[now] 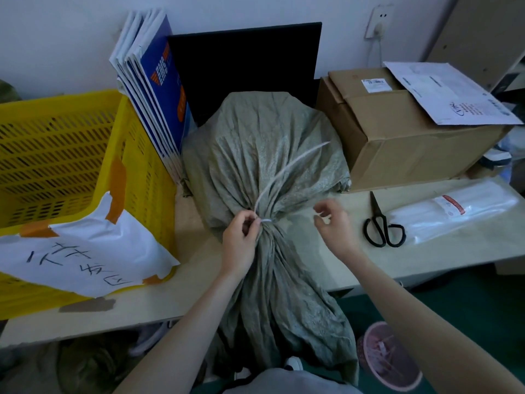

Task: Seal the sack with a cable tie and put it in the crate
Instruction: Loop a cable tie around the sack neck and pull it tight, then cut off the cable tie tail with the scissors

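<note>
Sack (264, 143), grey-green and soft, lies on the desk (181, 297) in front of you, its full body toward the wall and its loose mouth hanging over the near edge toward your lap. A white cable tie (284, 169) is already cinched round the gathered neck, and its long free tail sticks up and back over the body. Your left hand (241, 237) pinches the tie right at the neck, thumb and fingers closed on it; your right hand (332, 223) hovers just beside the neck, fingers half curled and holding nothing. Expect the cloth to be limp and creased, so it will sag and shift rather than keep a shape, and judging by the bulge it is bulky and likely has some weight. Take it by the bunched neck just behind the tie with one hand and get the other under the body; the skirt below the tie gives no firm hold. The tie tail is stiff and springy, and may snag. The crate (71, 155), yellow and slotted, stands to your left, close beside the sack, with a taped paper note (91, 248) on its front. Scissors (383, 226) lie on the desk to your right, next to a clear packet (454, 214), with a cardboard box (403, 129) behind them. The desk is pale, smooth and crowded, so lift the sack rather than drag it.
</note>
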{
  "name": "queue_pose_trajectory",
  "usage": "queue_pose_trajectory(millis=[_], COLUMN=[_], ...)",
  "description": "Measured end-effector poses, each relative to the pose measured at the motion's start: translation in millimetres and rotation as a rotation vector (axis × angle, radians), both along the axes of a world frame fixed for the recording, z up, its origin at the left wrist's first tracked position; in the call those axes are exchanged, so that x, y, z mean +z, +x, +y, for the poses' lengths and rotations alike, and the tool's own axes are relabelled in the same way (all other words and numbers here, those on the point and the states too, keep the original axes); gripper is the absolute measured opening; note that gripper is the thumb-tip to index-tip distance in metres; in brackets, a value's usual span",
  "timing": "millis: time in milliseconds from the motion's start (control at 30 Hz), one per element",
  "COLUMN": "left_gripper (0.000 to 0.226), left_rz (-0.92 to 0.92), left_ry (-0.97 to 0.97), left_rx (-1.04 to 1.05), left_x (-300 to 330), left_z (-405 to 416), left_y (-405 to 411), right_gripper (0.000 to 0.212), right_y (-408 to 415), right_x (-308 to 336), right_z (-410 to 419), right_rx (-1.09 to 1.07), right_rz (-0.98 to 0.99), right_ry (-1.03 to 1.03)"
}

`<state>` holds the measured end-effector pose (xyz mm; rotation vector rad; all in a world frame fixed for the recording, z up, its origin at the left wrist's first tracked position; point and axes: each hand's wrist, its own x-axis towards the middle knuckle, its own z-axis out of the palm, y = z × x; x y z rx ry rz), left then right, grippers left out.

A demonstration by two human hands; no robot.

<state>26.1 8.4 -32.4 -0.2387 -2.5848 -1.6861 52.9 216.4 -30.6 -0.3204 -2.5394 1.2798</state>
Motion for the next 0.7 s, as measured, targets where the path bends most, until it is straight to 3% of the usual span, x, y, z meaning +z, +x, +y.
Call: queue_pose_trajectory(millis=[200,400,533,700], left_gripper=[0.01,0.013,0.012,0.01], left_rz=[-0.125,-0.141,-0.186,-0.212], left_ry=[0.166,0.16,0.198,0.227], left_rx=[0.136,0.194,0.193,0.183], left_x=[-5.0,-10.9,-12.1,-11.7], left_z=[1.4,4.2,4.5,3.1], left_y=[5.5,2.4,0.0,-0.1], right_gripper=[0.035,0.048,0.049,0.048], right_y=[8.0,12.0,7.7,2.3], right_x=[-42.3,-70.1,-80.0,-80.3], right_z=[58.8,80.7,83.0,86.0], right_rx=[-0.306,-0.392,-0.445,-0.431], right_rz=[-0.338,-0.688,-0.698,-0.716], right_ry=[0.316,0.349,0.295,0.42])
